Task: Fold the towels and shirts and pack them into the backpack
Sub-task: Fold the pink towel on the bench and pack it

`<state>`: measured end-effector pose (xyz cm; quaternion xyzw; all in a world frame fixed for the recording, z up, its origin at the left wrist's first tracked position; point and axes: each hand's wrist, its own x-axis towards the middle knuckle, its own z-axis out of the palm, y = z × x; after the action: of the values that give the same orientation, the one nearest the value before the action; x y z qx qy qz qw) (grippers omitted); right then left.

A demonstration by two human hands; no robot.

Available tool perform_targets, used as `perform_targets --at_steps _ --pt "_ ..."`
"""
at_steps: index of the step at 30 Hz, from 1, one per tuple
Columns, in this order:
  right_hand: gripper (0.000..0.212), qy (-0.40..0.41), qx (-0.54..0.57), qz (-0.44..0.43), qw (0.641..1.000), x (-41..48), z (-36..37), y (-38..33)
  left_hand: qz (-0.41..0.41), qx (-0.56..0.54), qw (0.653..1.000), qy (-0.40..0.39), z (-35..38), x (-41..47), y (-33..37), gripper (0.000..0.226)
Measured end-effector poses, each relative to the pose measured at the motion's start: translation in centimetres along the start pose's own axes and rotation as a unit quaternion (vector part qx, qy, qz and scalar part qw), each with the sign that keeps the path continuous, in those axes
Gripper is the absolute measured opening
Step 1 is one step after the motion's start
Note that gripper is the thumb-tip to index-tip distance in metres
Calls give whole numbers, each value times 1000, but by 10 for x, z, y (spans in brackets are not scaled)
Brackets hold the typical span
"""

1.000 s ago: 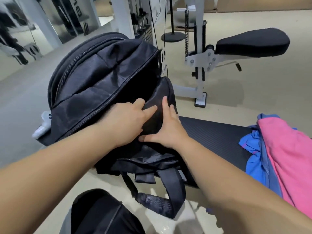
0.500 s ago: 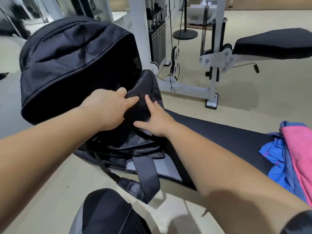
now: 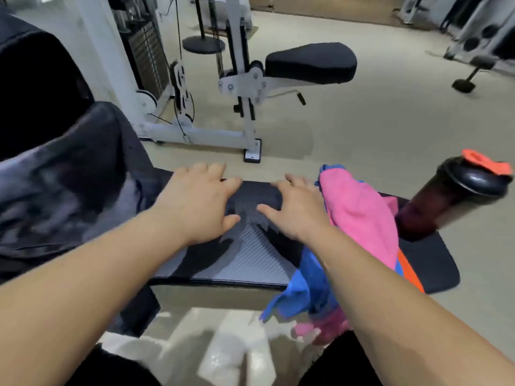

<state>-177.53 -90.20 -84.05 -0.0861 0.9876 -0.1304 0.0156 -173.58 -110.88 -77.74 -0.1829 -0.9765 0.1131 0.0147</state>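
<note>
Scanning L to R: the backpack (image 3: pixel 69 176) fills the far left, blurred & slumped at the left end of the surface (image 3: pixel 250 254). Can't tell which way its opening faces. The left hand (image 3: pixel 198 207) hovers palm down just right of it, over bare surface, fingers (image 3: pixel 214 169) spread & holding nothing. The right hand (image 3: pixel 298 210) is beside it w/ a small gap btw the two, also palm down, fingers (image 3: pixel 295 181) spread & relaxed, nothing held. Its little-finger side is just beside the pink cloth (image 3: pixel 359 215); touching or a hair off, can't tell.

The clothes pile lies right of both hands: pink cloth on top, blue cloth (image 3: pixel 312 280) under it, orange cloth (image 3: pixel 409 271) peeking out at the right edge. The pile's long axis runs from the far edge of the surface toward the person, w/ blue & some pink drooping over the near edge. A dark bottle (image 3: pixel 457 196) w/ an orange cap stands further right, just beside the pile.

Judgement: nothing looks folded or packed yet. The nxt grab prob goes rightward. The right hand is clearly nearer; the left hand would have to cross the bare patch. That patch looks like the folding spot. The backpack sits on the opposite side from the pile, so each piece would travel R to L.
</note>
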Motion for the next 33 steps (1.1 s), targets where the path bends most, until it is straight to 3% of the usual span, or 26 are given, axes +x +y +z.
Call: perform_targets --at_steps 6,12,15,20,26,33 --pt "66 37 -46 120 991 -65 -4 105 69 -105 991 -46 15 30 119 67" --pt "67 78 60 131 986 -111 18 150 92 -228 965 -94 39 44 192 49" --pt "55 123 59 159 978 -113 13 149 60 -294 949 -99 53 43 212 40" --pt "58 114 49 148 981 -118 12 154 -28 -360 930 -71 67 34 228 46" --pt "21 167 30 133 976 -114 14 156 -61 -365 927 -56 67 22 241 62" --pt "24 286 134 73 946 -115 12 153 -89 -407 909 -11 62 14 249 46"
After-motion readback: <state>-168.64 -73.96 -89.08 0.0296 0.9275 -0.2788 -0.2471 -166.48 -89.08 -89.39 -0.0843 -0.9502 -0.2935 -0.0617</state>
